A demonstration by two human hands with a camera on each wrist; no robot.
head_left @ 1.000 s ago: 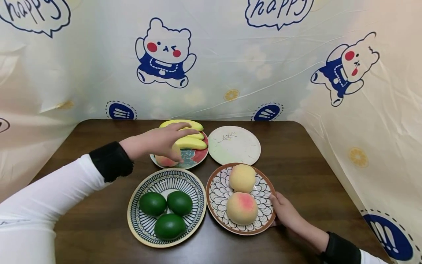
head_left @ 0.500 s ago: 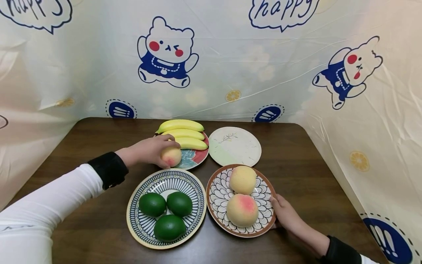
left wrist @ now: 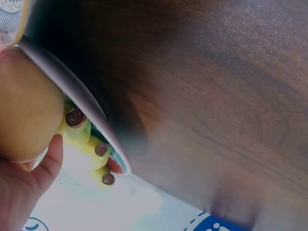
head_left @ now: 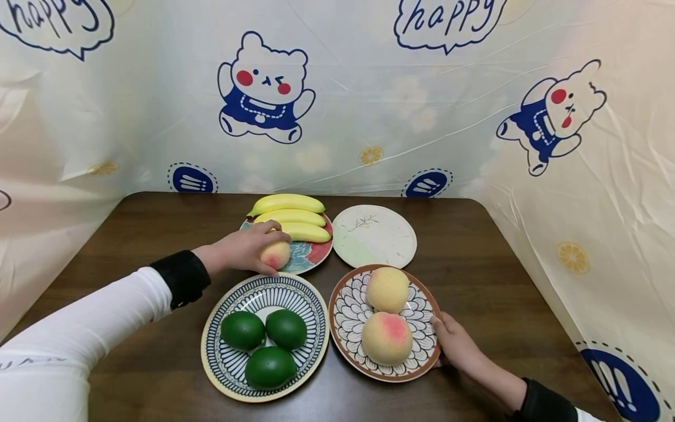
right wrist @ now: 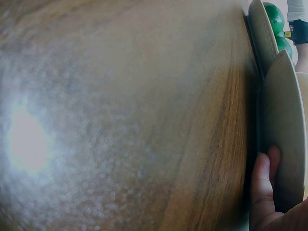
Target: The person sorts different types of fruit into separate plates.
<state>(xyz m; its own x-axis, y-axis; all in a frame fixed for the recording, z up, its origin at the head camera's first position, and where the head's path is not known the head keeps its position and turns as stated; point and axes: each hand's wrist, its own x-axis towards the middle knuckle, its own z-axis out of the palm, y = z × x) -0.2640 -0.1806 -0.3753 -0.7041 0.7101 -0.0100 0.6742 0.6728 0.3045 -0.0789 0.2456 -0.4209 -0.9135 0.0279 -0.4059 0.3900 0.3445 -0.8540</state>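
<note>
My left hand (head_left: 242,249) grips a peach (head_left: 276,255) at the near left of a red and blue plate (head_left: 318,252), where several bananas (head_left: 290,232) also lie. The left wrist view shows that peach (left wrist: 29,108) filling the hand, right over the plate's rim (left wrist: 77,84), with the banana ends behind. My right hand (head_left: 459,343) holds the right edge of a brown-rimmed petal-patterned plate (head_left: 345,328), which carries two peaches (head_left: 387,339). In the right wrist view, fingers (right wrist: 262,180) reach under this plate's pale underside (right wrist: 281,125).
Left of the petal-patterned plate stands a blue-and-white striped plate (head_left: 213,340) with three smooth green oval fruits (head_left: 270,367). A pale plate (head_left: 375,237) with a leaf sprig lies at the back. All rest on a dark wooden table (head_left: 474,269), before a printed cloth (head_left: 348,105).
My left hand has come down from over the red and blue plate and taken hold of the peach there. My right hand has kept its hold on the petal-patterned plate.
</note>
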